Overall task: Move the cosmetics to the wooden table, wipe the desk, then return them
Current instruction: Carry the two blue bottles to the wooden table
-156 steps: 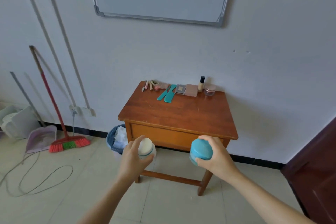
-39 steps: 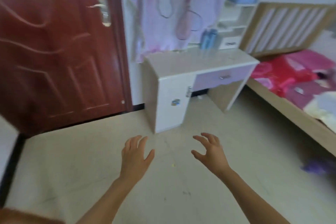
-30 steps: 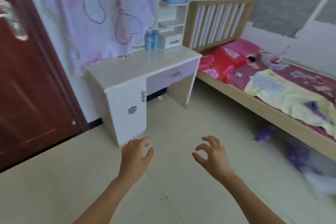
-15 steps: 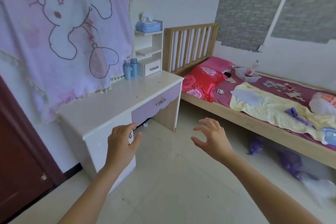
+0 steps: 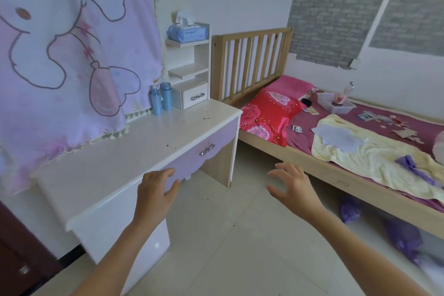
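You are standing in a home bedroom: a slatted pale-wood bed (image 5: 336, 175) with a red floral pillow (image 5: 269, 115) beside a white desk with a lilac drawer (image 5: 134, 151), a pink cartoon-rabbit blanket (image 5: 67, 50) hanging behind it.

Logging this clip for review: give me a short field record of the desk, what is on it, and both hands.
desk: white desk, dark specks on top
on desk: two blue bottles at the back, beside small drawer unit
shelf top: blue wipes pack
left hand: open, empty, by the desk's front edge
right hand: open, empty, over the floor
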`<state>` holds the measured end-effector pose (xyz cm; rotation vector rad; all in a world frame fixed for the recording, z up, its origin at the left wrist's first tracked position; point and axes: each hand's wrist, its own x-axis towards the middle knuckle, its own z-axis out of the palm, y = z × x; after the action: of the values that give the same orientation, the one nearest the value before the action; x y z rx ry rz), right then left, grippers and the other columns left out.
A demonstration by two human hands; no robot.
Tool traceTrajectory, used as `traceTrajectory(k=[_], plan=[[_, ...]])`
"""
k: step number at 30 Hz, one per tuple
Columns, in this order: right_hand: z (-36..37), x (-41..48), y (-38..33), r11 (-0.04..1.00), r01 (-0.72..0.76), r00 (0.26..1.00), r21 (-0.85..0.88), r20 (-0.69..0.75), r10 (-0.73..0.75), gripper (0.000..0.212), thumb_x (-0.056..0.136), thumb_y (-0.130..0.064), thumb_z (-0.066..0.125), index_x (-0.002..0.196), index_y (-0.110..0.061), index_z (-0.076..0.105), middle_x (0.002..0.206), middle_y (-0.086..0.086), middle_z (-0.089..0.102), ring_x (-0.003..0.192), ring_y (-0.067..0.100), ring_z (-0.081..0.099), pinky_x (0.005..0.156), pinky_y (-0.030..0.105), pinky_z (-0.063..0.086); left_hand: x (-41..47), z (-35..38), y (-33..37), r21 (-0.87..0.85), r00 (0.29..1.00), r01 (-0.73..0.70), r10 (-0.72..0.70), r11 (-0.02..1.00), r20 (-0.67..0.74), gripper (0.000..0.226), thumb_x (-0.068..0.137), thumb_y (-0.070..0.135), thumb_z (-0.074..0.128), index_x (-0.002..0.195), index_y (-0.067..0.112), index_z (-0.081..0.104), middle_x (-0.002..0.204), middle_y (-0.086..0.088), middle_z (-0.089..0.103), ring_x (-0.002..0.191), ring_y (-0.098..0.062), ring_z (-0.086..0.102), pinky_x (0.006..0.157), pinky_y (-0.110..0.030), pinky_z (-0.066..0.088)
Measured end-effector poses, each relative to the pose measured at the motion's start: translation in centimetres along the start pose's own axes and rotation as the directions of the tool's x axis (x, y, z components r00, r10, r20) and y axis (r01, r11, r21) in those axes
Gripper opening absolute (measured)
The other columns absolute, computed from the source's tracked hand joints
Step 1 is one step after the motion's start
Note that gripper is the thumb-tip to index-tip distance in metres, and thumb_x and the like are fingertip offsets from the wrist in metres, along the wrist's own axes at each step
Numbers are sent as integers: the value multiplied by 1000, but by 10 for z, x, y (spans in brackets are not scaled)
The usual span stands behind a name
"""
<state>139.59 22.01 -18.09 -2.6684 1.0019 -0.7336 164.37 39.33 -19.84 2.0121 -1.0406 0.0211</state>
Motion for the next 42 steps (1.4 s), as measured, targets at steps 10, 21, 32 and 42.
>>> traceTrajectory(k=[10, 21, 32, 42], plan=[[18, 139, 80, 991, 62, 993, 116, 96, -73, 34, 85, -28, 62, 114, -10, 61, 122, 8, 53, 119, 25, 44, 98, 34, 35, 111, 95, 56, -69, 997, 51, -54, 996, -50, 40, 81, 29, 53, 111, 4, 62, 106, -4, 63, 108, -23, 47, 87, -22, 31], [94, 253, 83, 961, 157, 940, 226, 266, -216, 48, 79, -39, 53, 119, -12, 58, 128, 9, 51, 123, 26, 41, 102, 34, 32, 181, 129, -10, -16, 952, 273, -272, 962, -138, 29, 87, 13, 58, 116, 10, 59, 109, -6, 63, 115, -24, 45, 93, -30, 36], [156, 406, 83, 968, 168, 920, 188, 323, -222, 41, 79, -31, 58, 113, -8, 61, 119, 9, 58, 116, 28, 50, 92, 23, 29, 309, 150, -97, -155, 817, 476, -500, 866, -287, 29, 89, 18, 55, 116, 8, 57, 111, -11, 63, 104, -32, 52, 85, -46, 49], [265, 466, 76, 913, -49, 871, 404, 464, -158, 40, 87, -18, 60, 124, -13, 49, 128, 2, 50, 124, 18, 40, 98, 19, 27, 346, 184, -149, -103, 714, 652, -654, 751, -252, 31, 89, 19, 54, 119, 9, 55, 113, -10, 62, 103, -28, 53, 85, -42, 48]])
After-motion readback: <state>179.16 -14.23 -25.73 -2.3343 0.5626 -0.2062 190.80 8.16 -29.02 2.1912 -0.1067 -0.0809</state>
